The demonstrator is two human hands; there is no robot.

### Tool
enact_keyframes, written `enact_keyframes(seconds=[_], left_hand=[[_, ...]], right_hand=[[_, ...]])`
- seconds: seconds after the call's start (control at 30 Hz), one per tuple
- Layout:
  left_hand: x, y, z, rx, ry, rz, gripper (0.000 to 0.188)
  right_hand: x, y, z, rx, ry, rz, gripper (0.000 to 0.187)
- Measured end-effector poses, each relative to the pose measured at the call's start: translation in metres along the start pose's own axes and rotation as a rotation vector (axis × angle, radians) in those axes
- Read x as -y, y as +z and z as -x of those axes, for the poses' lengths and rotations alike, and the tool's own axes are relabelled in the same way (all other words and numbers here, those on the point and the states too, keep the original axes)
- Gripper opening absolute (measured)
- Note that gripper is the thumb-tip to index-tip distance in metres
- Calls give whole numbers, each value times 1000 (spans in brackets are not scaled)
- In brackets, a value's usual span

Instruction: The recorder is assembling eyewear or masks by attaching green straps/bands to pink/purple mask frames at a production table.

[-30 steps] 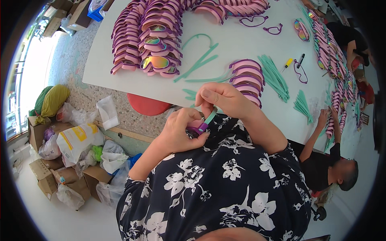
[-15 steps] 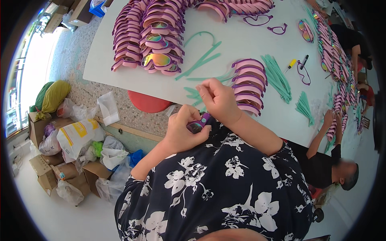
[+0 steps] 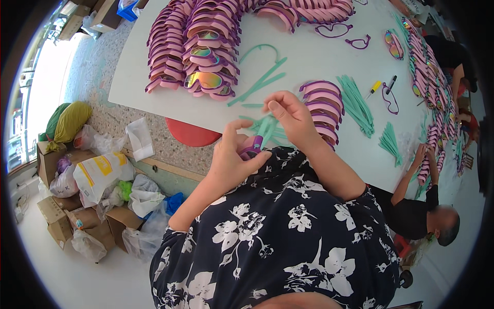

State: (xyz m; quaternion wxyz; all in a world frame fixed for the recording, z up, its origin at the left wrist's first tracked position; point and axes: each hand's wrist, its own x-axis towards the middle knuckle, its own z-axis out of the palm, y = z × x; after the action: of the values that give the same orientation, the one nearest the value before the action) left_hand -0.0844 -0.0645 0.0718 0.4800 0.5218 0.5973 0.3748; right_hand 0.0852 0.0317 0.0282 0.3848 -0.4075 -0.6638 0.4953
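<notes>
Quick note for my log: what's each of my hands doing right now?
Left hand: holding purple-and-pink goggles.
Right hand: curled near a blurred green strap; whether it grips it cannot be told.

- Purple goggles (image 3: 250,153): largely covered by the left fingers (image 3: 237,126); the lens shows only in part.
- Green strap (image 3: 266,127): blurred; whether the right fingers (image 3: 281,98) grip it cannot be determined.
- Stack of pink frames (image 3: 325,104): lower left ends hidden behind the right wrist (image 3: 304,135).
- Red stool (image 3: 191,135): far part concealed beneath the tabletop (image 3: 136,77).
- Rows of goggles (image 3: 167,51): far ends cut off by the upper edge.
- Co-worker's hands (image 3: 427,151): too small to tell what they hold.
- Crowded goggles (image 3: 424,74), right: too small to separate individually.
</notes>
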Motion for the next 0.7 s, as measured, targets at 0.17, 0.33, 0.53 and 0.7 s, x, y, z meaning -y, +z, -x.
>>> enact_keyframes(seconds=[0.17, 0.33, 0.53, 0.7], left_hand=[[-6, -3, -23, -243, -357, 898, 42], [4, 11, -50, -283, -255, 1272, 25], [10, 26, -64, -211, -202, 1124, 44], [24, 35, -66, -45, -207, 870, 42]], right_hand=[[16, -3, 23, 164, -36, -14, 48], [3, 7, 50, 90, -139, 231, 81], [15, -15, 51, -133, -161, 236, 75], [5, -46, 55, -131, -49, 100, 58]])
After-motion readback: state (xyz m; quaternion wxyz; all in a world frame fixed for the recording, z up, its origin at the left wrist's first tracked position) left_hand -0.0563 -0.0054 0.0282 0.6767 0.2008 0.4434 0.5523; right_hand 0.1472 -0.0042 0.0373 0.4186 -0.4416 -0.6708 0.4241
